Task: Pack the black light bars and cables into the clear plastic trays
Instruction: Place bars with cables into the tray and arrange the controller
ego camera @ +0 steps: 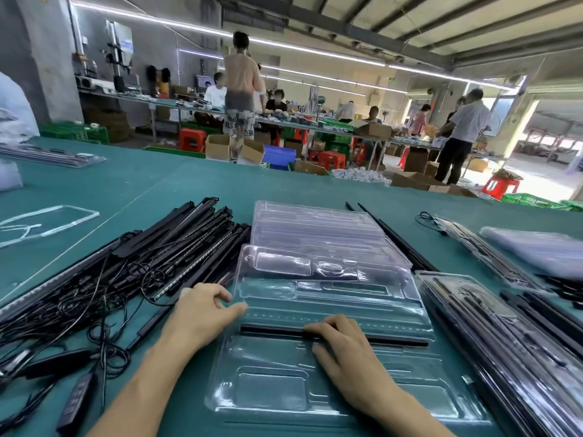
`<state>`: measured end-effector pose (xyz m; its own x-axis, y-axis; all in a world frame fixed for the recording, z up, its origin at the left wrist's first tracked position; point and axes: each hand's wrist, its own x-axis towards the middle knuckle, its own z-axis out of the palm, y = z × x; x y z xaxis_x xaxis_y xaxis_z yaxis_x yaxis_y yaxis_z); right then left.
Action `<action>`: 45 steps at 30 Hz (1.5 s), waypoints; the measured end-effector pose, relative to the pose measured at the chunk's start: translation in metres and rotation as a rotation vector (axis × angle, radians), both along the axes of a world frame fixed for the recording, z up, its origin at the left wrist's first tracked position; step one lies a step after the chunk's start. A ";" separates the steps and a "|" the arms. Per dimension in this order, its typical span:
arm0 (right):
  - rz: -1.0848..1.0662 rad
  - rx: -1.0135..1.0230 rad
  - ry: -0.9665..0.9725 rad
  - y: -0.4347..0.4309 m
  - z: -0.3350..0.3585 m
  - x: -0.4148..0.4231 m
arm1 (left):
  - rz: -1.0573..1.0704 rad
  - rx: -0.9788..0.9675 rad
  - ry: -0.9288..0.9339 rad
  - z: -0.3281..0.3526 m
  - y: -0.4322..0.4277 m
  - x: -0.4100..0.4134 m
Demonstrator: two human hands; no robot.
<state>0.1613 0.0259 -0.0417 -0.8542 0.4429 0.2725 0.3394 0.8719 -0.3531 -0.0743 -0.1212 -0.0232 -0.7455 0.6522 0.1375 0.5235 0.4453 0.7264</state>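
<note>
A clear plastic tray (331, 389) lies open on the green table in front of me. One black light bar (271, 330) lies across a slot in its middle. My right hand (344, 348) rests on that bar, fingers curled over it and pressing down. My left hand (202, 313) sits at the tray's left edge, thumb touching the rim, fingers loosely bent and holding nothing. A heap of black light bars (189, 241) with tangled cables (94, 294) lies to the left.
A stack of empty clear trays (315, 225) sits behind the open one. Packed trays (492, 326) and loose black bars (542, 313) lie on the right. Several people work at tables beyond the far edge, among red stools and cardboard boxes.
</note>
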 end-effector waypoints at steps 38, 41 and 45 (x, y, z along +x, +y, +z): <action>-0.044 0.001 0.039 -0.013 0.012 0.002 | -0.157 0.463 1.104 0.017 0.009 0.027; 0.001 -0.239 0.234 -0.019 0.029 0.007 | -0.260 0.456 1.189 0.021 0.014 0.043; 0.193 -0.794 0.550 -0.031 0.050 0.003 | -0.440 0.444 1.180 0.020 0.020 0.061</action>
<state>0.1646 -0.0047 0.0086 -0.7741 0.5357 0.3372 -0.1711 0.3358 -0.9263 -0.0135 -0.1017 -0.0034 0.2251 0.5386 0.8119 0.9727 -0.0762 -0.2191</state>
